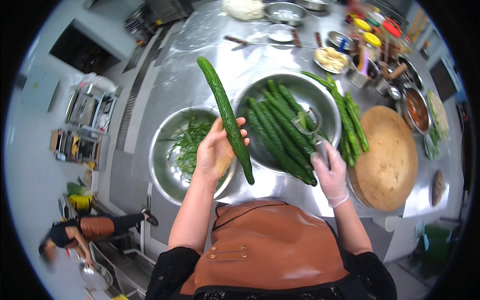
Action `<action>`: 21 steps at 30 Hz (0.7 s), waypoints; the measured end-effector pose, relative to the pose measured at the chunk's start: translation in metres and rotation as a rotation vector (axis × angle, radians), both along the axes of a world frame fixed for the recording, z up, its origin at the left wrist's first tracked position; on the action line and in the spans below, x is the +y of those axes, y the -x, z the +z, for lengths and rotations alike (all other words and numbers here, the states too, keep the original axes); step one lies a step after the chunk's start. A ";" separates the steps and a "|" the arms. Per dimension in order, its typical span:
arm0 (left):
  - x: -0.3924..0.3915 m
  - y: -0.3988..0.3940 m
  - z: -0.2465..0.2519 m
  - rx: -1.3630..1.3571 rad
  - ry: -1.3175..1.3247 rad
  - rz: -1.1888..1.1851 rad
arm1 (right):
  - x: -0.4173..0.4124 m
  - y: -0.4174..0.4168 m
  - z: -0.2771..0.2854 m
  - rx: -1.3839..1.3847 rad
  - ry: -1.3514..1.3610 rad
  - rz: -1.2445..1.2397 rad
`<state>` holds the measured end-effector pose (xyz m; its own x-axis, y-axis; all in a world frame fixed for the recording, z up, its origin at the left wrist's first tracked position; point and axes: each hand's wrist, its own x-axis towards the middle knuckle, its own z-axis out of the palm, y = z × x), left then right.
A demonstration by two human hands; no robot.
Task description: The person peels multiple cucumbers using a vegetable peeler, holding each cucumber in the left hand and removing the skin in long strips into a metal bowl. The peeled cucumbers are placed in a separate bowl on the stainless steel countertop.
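Observation:
A long dark green cucumber (226,112) rests in my left hand (217,150), tilted with its far end up and left. My left hand is bare and sits over the right part of a steel bowl (154,161) of green peelings (187,144). In my right hand (330,174), which wears a clear plastic glove, is the handle of a Y-shaped vegetable peeler (308,120). The peeler's head is above a second steel bowl (335,112). Several whole cucumbers (275,129) lie together in that bowl, some reaching over its near rim.
Right of the bowls, long green peppers (348,123) lie against a round wooden chopping board (388,157). Farther back are a plate of pale pieces (330,60), lidded jars (371,41), a long-handled blade (270,44) and dough (243,8). At lower left, another person (93,228) holds a metal basin.

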<state>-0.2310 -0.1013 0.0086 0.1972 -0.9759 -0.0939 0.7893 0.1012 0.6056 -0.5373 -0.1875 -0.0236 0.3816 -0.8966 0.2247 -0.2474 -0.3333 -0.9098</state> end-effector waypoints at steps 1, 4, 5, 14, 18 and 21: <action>0.008 -0.013 0.006 -0.095 0.018 0.056 | 0.011 -0.022 0.006 -0.035 -0.027 0.078; 0.034 -0.052 0.015 -0.280 -0.166 0.256 | 0.035 -0.092 0.024 -0.198 -0.192 0.363; 0.044 -0.061 0.016 -0.192 -0.143 0.315 | 0.040 -0.116 0.030 -0.236 -0.120 0.441; 0.122 -0.191 0.013 0.077 0.193 0.540 | 0.082 -0.250 0.013 -0.123 0.070 0.760; 0.152 -0.232 0.005 -0.047 0.066 0.677 | 0.088 -0.238 -0.002 0.263 -0.094 0.818; 0.154 -0.234 -0.002 -0.071 0.015 0.714 | 0.084 -0.254 0.005 0.033 -0.041 0.793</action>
<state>0.0030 0.0527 0.0062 0.7932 -0.6073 -0.0443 0.4857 0.5871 0.6476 -0.2835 -0.1036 -0.0181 0.9155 -0.3623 0.1748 0.0227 -0.3872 -0.9217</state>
